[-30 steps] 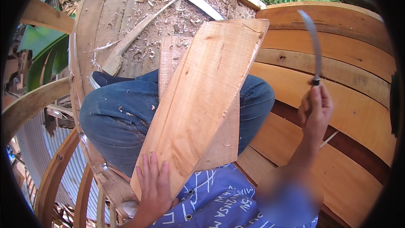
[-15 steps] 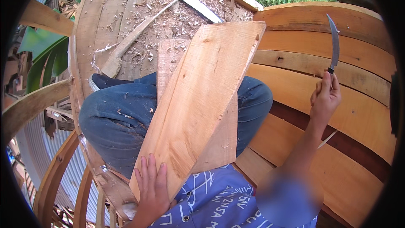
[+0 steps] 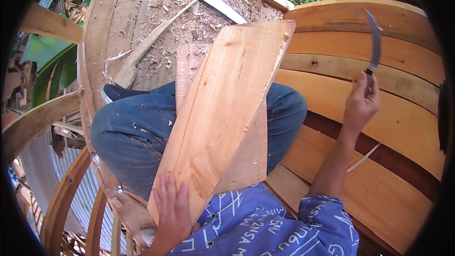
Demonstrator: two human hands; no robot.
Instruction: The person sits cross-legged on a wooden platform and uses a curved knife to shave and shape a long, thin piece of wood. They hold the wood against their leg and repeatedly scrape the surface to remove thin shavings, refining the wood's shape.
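A broad wooden board (image 3: pixel 215 114) lies slanted across my lap, its far end wider and cut at an angle. My left hand (image 3: pixel 171 204) rests flat on its near end with fingers stretched out. Beneath it, a second plank (image 3: pixel 253 161) crosses my legs. Out to the right, my right hand (image 3: pixel 362 99) grips a knife (image 3: pixel 374 42) with a curved blade and a dark handle. The blade points up and away from me, apart from the board and slightly blurred.
Ahead on the plank floor (image 3: pixel 102 23), among wood shavings, a long tapered stick (image 3: pixel 156 35) crosses a pale saw-like blade (image 3: pixel 215 4). Plank siding (image 3: pixel 403 128) curves along the right. Wooden ribs (image 3: pixel 64 194) rise at the left, with corrugated sheets beyond.
My right hand with the knife has come slightly lower and closer to me. My left hand stays on the board, which has barely shifted.
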